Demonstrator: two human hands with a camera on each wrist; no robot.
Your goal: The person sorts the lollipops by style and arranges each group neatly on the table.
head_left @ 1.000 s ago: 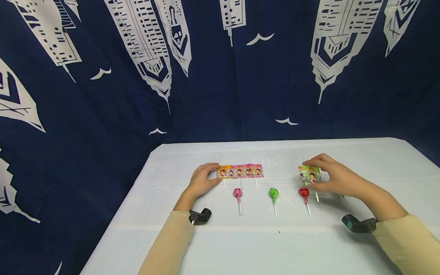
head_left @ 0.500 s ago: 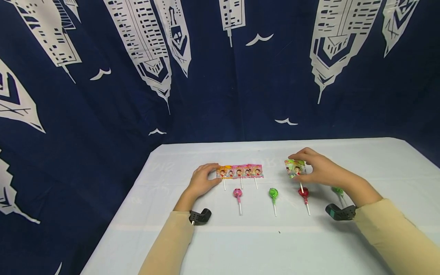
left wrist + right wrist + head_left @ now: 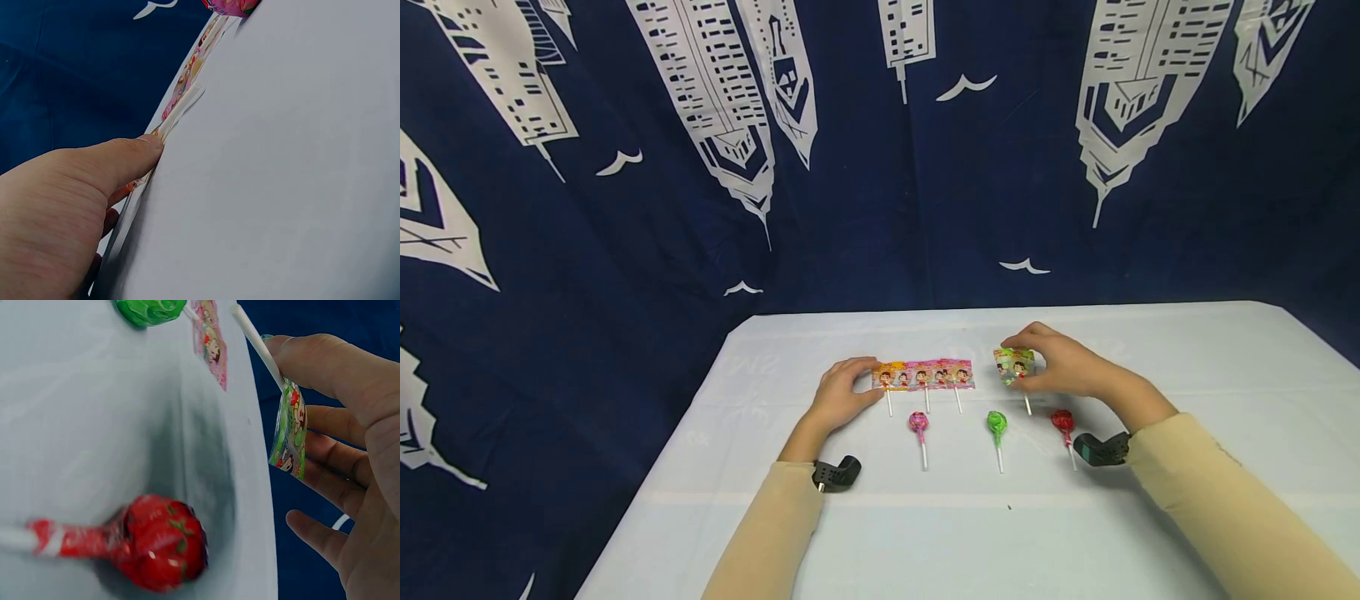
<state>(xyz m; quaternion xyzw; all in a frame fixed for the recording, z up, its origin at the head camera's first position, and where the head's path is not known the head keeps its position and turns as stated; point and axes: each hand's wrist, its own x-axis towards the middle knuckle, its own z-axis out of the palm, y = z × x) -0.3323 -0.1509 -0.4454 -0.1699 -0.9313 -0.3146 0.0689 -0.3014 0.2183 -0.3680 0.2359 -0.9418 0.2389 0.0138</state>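
Note:
At the left end of a row of flat-wrapped lollipops, my left hand pinches the orange-wrapped lollipop between thumb and fingers. Two pink-wrapped lollipops continue the row to its right, sticks toward me. My right hand holds a green-wrapped lollipop just right of the row, thumb on its lower edge. In the right wrist view this green packet hangs above the table, its white stick out past the thumb. The left wrist view shows my thumb against the packet's edge; the fingers behind are mostly hidden.
Nearer me lie round lollipops: a pink one, a green one and a red one. The right wristband is beside the red one's stick. A dark blue printed cloth hangs behind the white table.
My right hand has carried the green-wrapped lollipop leftward, from above the red round lollipop toward the row. Another green round lollipop, seen half a second ago, is now hidden. The left hand stays put.

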